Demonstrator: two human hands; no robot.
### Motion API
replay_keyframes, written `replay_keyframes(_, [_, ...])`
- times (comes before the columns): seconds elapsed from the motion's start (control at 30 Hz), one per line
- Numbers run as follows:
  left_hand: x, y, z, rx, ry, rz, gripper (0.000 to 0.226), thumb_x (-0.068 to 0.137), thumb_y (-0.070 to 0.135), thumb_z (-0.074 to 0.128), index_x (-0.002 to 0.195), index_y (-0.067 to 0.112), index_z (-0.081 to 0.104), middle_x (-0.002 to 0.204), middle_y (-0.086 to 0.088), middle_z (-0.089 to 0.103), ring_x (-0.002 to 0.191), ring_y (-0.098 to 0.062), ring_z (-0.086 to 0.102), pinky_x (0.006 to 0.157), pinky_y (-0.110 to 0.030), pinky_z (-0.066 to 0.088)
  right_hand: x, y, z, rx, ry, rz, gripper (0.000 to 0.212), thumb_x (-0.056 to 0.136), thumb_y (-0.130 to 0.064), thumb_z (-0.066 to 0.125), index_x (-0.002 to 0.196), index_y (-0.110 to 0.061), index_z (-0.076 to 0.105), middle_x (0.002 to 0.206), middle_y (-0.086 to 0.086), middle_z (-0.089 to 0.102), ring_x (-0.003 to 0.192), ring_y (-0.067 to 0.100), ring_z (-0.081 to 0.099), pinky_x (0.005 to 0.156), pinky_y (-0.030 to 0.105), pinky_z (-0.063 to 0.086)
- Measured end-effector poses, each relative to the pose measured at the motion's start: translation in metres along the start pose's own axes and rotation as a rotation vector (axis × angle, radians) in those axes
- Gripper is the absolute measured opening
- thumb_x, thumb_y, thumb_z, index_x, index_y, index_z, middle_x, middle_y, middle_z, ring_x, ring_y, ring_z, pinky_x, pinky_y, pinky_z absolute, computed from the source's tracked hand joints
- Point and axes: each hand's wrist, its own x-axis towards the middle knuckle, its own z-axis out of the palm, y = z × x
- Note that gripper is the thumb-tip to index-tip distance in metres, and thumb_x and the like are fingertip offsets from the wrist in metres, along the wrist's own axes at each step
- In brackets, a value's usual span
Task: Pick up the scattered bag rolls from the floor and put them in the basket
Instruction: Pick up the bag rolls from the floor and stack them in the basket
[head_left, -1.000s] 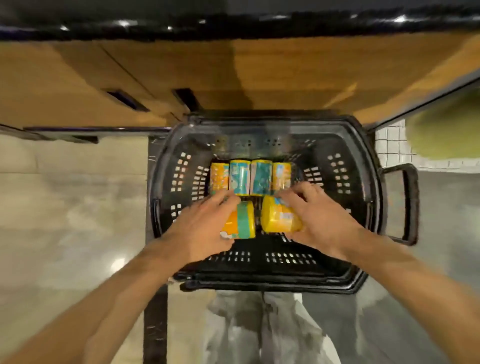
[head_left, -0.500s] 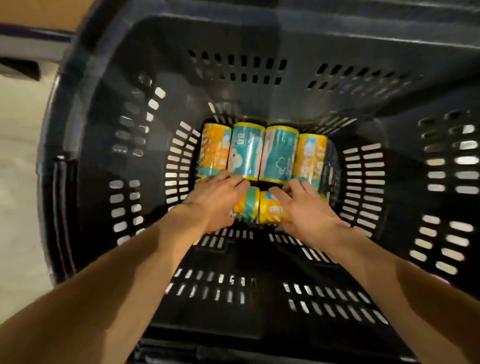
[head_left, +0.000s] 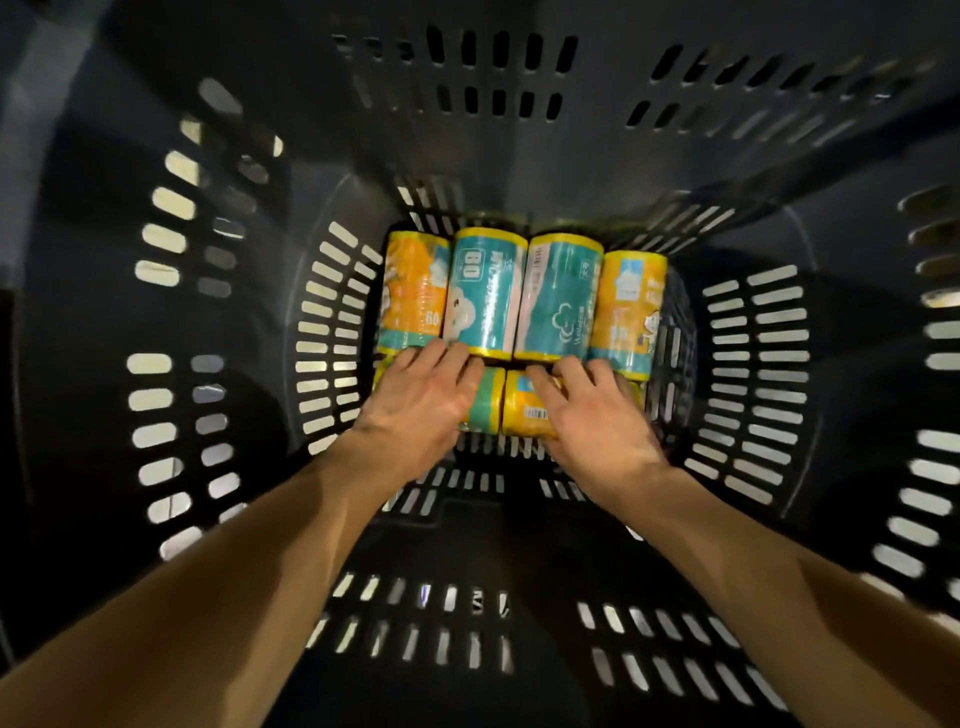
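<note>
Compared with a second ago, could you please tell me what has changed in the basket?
Both hands carried their rolls down to the basket floor: left hand on one roll, right hand on another, grip unchanged. The back row of four stayed put.

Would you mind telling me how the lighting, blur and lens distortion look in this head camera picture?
Head view: dim inside the basket, light showing only through its wall slots; wide-angle bowing curves the walls; slots near the edges smear with motion blur; the bag rolls and both hands, left hand and right hand, are fairly sharp.
</note>
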Motion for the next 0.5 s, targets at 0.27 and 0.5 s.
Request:
replay_keyframes(0.27, [0.005, 0.003, 0.003, 0.056, 0.03, 0.014, 0.075, 0.067, 0.015, 0.085, 0.131, 0.011, 0.047, 0.118, -0.011, 0.058, 0.11, -0.028, 0.056, 0.091, -0.041, 0.049, 0.003, -0.01, -0.01, -0.121, 0.061, 0.024, 0.093, 0.063, -0.011, 0.086, 0.141, -0.013, 0.035, 0.125, 0.013, 0.048, 0.113, 0.034, 0.049, 0.096, 0.046, 0.044])
replay_keyframes(0.5, [0.006, -0.002, -0.001, 0.072, -0.044, 0.026, 0.083, 0.079, 0.011, 0.075, 0.146, 0.012, 0.025, 0.14, -0.01, 0.038, 0.131, -0.028, 0.038, 0.109, -0.04, 0.037, 0.004, -0.01, -0.014, -0.078, -0.032, -0.02, 0.093, 0.068, -0.004, 0.082, 0.144, -0.014, 0.029, 0.131, 0.014, 0.036, 0.123, 0.033, 0.041, 0.107, 0.045, 0.039])
